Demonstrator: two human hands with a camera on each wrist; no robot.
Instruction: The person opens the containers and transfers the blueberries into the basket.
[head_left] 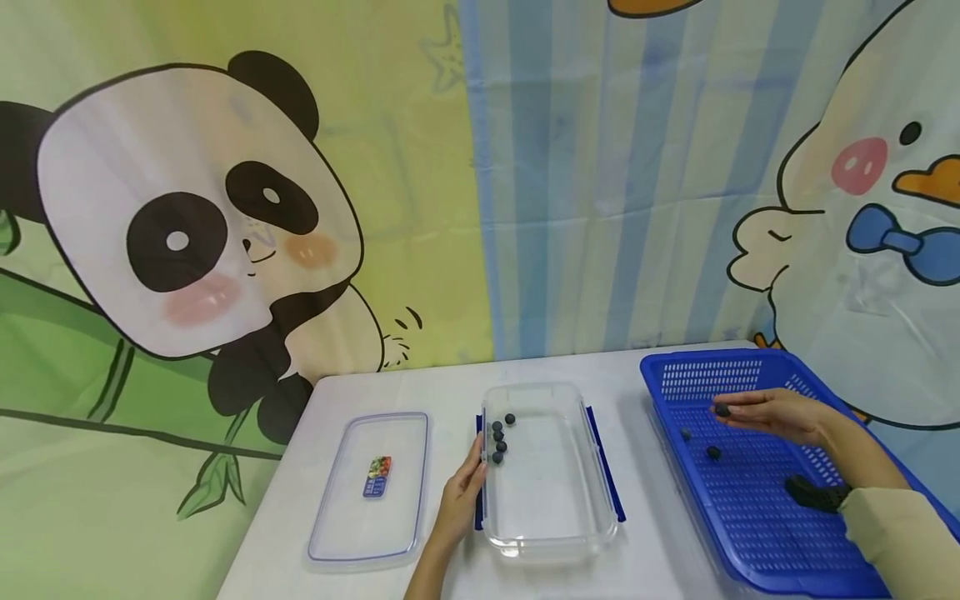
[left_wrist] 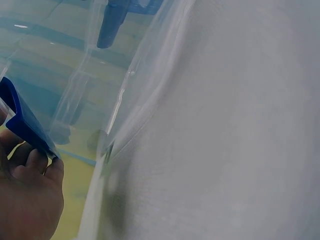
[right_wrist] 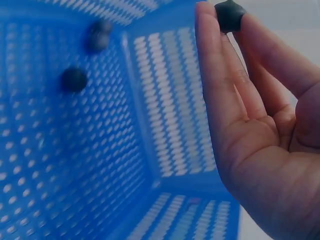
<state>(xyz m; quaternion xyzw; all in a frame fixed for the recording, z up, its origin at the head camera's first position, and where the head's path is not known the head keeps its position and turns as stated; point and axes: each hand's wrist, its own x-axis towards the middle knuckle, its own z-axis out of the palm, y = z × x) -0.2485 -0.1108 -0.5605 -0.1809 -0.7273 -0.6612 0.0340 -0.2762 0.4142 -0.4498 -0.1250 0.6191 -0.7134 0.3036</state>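
My right hand [head_left: 780,414] pinches a blueberry [right_wrist: 230,16] between its thumb and fingertips, raised over the blue basket [head_left: 750,500]. Two more blueberries lie on the basket floor, one dark blueberry [right_wrist: 73,79] near the middle of the right wrist view and another at its far side. To the left, my left hand [head_left: 459,492] holds the left side of a clear plastic container [head_left: 555,533], its fingers curled at the blue side latch [left_wrist: 30,127]. Several blueberries [head_left: 500,447] sit inside, grouped along the container's left wall.
A clear lid [head_left: 352,533] with a coloured label lies flat on the white table [head_left: 300,583], left of the container. Another blue latch [head_left: 606,467] hangs along the container's right side. Behind the table hangs a cartoon-printed curtain [head_left: 555,183].
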